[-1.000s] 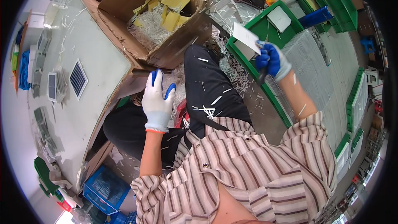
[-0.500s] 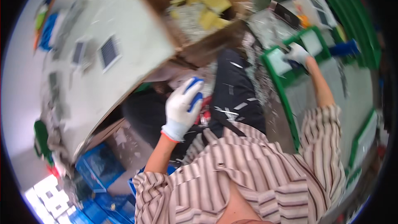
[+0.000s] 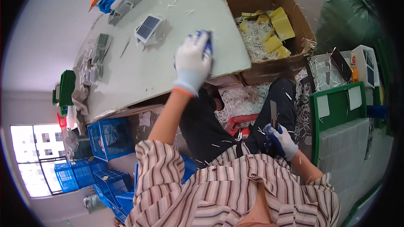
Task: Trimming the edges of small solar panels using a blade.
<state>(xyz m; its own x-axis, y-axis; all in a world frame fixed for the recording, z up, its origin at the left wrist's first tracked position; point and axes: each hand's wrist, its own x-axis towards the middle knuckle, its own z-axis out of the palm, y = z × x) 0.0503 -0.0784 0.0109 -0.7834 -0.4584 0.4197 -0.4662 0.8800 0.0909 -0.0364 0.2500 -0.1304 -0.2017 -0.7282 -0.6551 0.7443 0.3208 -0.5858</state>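
My left hand (image 3: 192,59), in a white glove with blue palm, is over the right edge of the pale table (image 3: 168,75). Its fingers are curled around a dark, flat-edged thing that I cannot make out. To its left, small solar panels (image 3: 149,28) with white frames lie stacked on the table. Over my right thigh, my gloved right hand (image 3: 286,143) is closed on a knife (image 3: 273,113), its flat grey blade pointing away from me. The glove covers most of the handle.
A cardboard box (image 3: 286,61) of paper shreds and yellow pieces stands beyond the table. At right is a green tray (image 3: 338,101) beside stacked pale sheets (image 3: 343,143). Blue crates (image 3: 111,138) sit at left; a green sack (image 3: 345,17) lies at the back right.
My left hand has gone from above my lap to the table. My right hand has come back from the green tray to over my thigh. The whole view has swung left.
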